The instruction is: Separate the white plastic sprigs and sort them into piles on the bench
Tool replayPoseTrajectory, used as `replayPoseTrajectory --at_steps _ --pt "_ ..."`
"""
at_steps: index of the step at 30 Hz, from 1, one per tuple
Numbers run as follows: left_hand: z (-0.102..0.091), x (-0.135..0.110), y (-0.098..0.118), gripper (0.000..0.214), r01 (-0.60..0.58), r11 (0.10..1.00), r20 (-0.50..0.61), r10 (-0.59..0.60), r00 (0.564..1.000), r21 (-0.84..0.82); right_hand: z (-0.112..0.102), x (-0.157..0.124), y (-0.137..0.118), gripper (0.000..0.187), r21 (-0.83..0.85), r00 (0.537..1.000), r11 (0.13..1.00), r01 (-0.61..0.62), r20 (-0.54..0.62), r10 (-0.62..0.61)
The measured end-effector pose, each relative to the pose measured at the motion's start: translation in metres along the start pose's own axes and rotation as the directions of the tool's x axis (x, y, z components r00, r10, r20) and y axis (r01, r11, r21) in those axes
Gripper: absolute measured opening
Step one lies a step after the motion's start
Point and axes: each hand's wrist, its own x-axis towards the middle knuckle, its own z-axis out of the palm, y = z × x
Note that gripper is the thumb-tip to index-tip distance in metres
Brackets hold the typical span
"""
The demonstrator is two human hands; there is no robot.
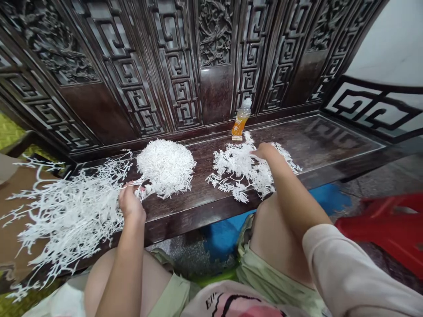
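My left hand [131,201] is closed in a pinch on a white plastic sprig at the edge of a large heap of long white branching pieces [66,215] on the left. Just beyond it lies a rounded mound of small white pieces [167,166]. My right hand [264,151] reaches forward onto a looser pile of white sprigs [239,171] on the dark wooden bench seat [324,145]. Its fingers are buried in the pile, so what they hold is hidden.
A small bottle of orange drink [241,119] stands upright at the back of the bench, against the carved wooden backrest [185,66]. A red plastic stool [386,229] is at the right, blue plastic [224,235] under the bench, brown cardboard [13,229] at the left.
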Motion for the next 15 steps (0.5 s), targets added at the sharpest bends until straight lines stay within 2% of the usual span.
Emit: replayPoseTrajectory --at_steps 2,3,4,5,6,7,8,9,10,11,12,14,15 --pt "0.002 -0.002 0.002 0.018 0.085 0.996 -0.037 -0.086 0.996 -0.028 0.003 -0.012 -0.012 0.047 0.024 0.969 0.995 0.100 -0.228 -0.091" --pt "0.004 -0.004 0.003 0.018 0.113 0.993 -0.040 -0.115 0.993 -0.041 0.008 -0.021 -0.020 0.044 0.031 0.930 0.982 0.184 -0.330 -0.163" --pt "0.005 -0.006 0.004 0.017 0.117 0.992 -0.030 -0.118 0.993 -0.040 0.016 -0.032 -0.029 0.041 0.023 0.887 0.954 0.300 -0.376 -0.270" --pt "0.006 -0.007 0.005 0.016 0.111 0.993 -0.022 -0.112 0.993 -0.034 0.026 -0.044 -0.038 0.039 0.012 0.850 0.898 0.440 -0.330 -0.412" --pt "0.007 -0.008 0.005 0.016 0.104 0.994 -0.015 -0.104 0.994 -0.024 0.039 -0.056 -0.046 0.038 0.009 0.802 0.818 0.574 -0.207 -0.560" --pt "0.008 -0.009 0.005 0.015 0.100 0.995 -0.010 -0.100 0.995 -0.016 0.054 -0.068 -0.054 0.039 0.009 0.711 0.712 0.702 -0.053 -0.701" --pt "0.008 -0.009 0.004 0.014 0.102 0.995 -0.003 -0.102 0.995 -0.012 0.070 -0.079 -0.061 0.042 0.005 0.591 0.594 0.804 0.101 -0.801" --pt "0.009 -0.009 0.003 0.013 0.105 0.994 -0.001 -0.105 0.994 -0.010 0.085 -0.089 -0.067 0.049 -0.010 0.494 0.507 0.862 0.241 -0.835" --pt "0.009 -0.008 0.003 0.012 0.108 0.994 -0.005 -0.108 0.994 -0.010 0.098 -0.096 -0.071 0.058 -0.040 0.461 0.476 0.879 0.333 -0.823" --pt "0.009 -0.008 0.002 0.013 0.110 0.994 -0.015 -0.110 0.994 -0.009 0.108 -0.100 -0.074 0.065 -0.072 0.451 0.462 0.884 0.397 -0.800" --pt "0.008 -0.007 0.001 0.013 0.108 0.994 -0.027 -0.108 0.994 -0.006 0.115 -0.101 -0.074 0.070 -0.117 0.475 0.474 0.873 0.425 -0.770" --pt "0.008 -0.006 0.001 0.015 0.086 0.996 -0.055 -0.085 0.995 0.004 0.119 -0.093 -0.071 0.074 -0.201 0.568 0.539 0.818 0.427 -0.703" --pt "0.008 -0.006 0.002 0.016 0.069 0.998 -0.070 -0.068 0.995 0.007 0.118 -0.084 -0.068 0.075 -0.237 0.631 0.591 0.771 0.409 -0.660"
